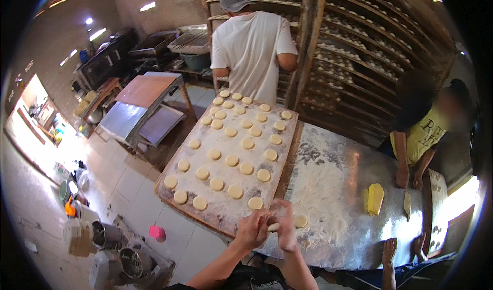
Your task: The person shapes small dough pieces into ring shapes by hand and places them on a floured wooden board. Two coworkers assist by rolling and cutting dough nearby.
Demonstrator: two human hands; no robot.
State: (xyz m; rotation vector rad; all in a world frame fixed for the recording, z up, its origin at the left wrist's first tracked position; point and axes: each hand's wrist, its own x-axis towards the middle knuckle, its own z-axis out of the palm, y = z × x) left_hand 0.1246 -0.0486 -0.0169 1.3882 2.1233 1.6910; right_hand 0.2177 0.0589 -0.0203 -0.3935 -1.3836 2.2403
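Observation:
Between my two hands, at the front edge of a floured board, is a small pale round of dough (273, 228). My left hand (250, 229) is closed, its fingers pressed against the dough from the left. From the right, my right hand (285, 229) curls round the same piece; its upper fingers are smeared by motion. Just beyond them, one flat dough disc (255, 203) lies near the corner of the wooden board (205, 136), which bears several more discs in loose rows. Right of my right hand, a single disc (301, 221) rests on the floured metal table (328, 187).
A yellow block (375, 199) and a dough scraper (408, 206) lie on the table's right side. A co-worker in a yellow shirt (418, 138) stands there; another person's hands (390, 250) rest nearby. Someone in a white shirt (251, 53) faces tall racks (354, 59) of dough trays.

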